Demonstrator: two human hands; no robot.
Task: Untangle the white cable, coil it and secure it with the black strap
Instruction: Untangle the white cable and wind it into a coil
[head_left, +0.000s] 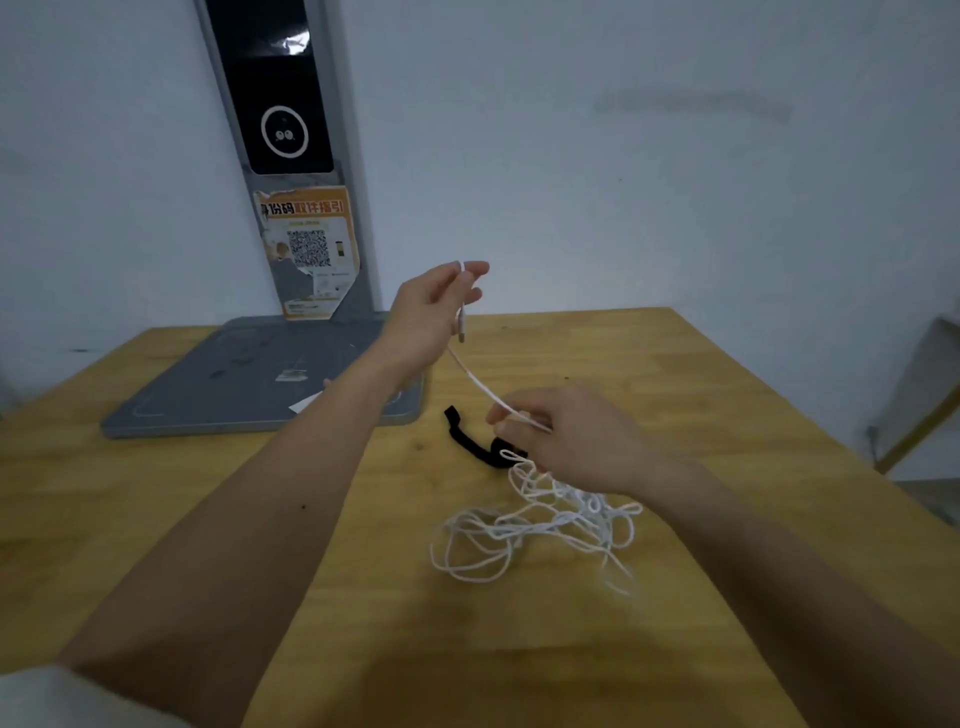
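Observation:
A white cable (540, 525) lies in a loose tangle of loops on the wooden table (363, 597). My left hand (431, 317) is raised above the table and pinches the cable near its plug end, which dangles below my fingers. From there a taut stretch runs down to my right hand (561, 436), which grips the cable just above the tangle. The black strap (470, 441) lies flat on the table just left of my right hand, partly hidden by it and touching the tangle's far loops.
A grey flat base (249, 384) with an upright grey post (296, 156) carrying a black panel and an orange sticker stands at the table's far left, against the wall. The table's right edge falls off near a slanted object (919, 384).

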